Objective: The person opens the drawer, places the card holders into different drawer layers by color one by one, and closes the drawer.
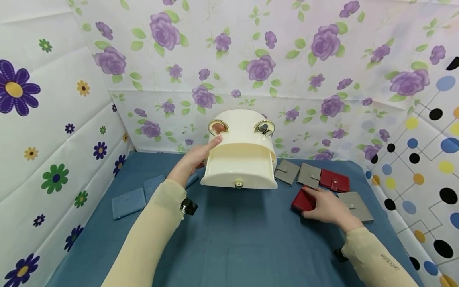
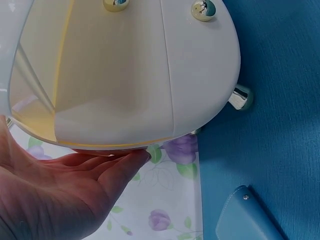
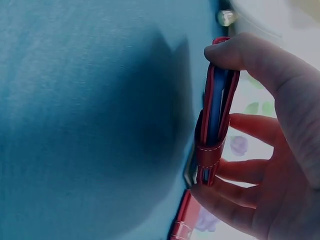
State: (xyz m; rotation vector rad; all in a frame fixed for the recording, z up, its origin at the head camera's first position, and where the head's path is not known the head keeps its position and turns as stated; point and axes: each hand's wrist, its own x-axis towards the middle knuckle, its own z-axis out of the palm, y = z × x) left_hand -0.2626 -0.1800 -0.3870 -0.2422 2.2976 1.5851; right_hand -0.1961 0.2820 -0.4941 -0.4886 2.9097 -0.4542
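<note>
In the head view, we are seeing the right hand point(image 1: 328, 205) in the lower right of the frame; its thumb and fingers are gripping a red wallet point(image 1: 302, 200). This wallet is being right of the frame's centre, over the blue cloth point(image 1: 233, 247). In the right wrist view we are noticing its strap, which is wrapping around the folded edges — whether the wallet is touching the cloth, we are not managing to tell.

We are finding the left hand point(image 1: 195, 157) left of the centre. Its fingers are lying straight against the side of a cream box point(image 1: 244, 137), and its thumb is pointing up toward one of the two gold rings point(image 1: 264, 127) on top. The box is standing in the middle of the frame, and its drawer point(image 1: 218, 179) is standing pulled out, a gold knob point(image 1: 238, 184) showing at the front.

Around the right hand, three grey wallets point(image 1: 358, 205) and a second red one point(image 1: 335, 180) are lying in the right part of the frame. In the left part, blue wallets point(image 1: 128, 203) are lying near the left arm — partly it is hiding them. Behind everything, a floral sheet point(image 1: 233, 48) is filling the upper frame.
</note>
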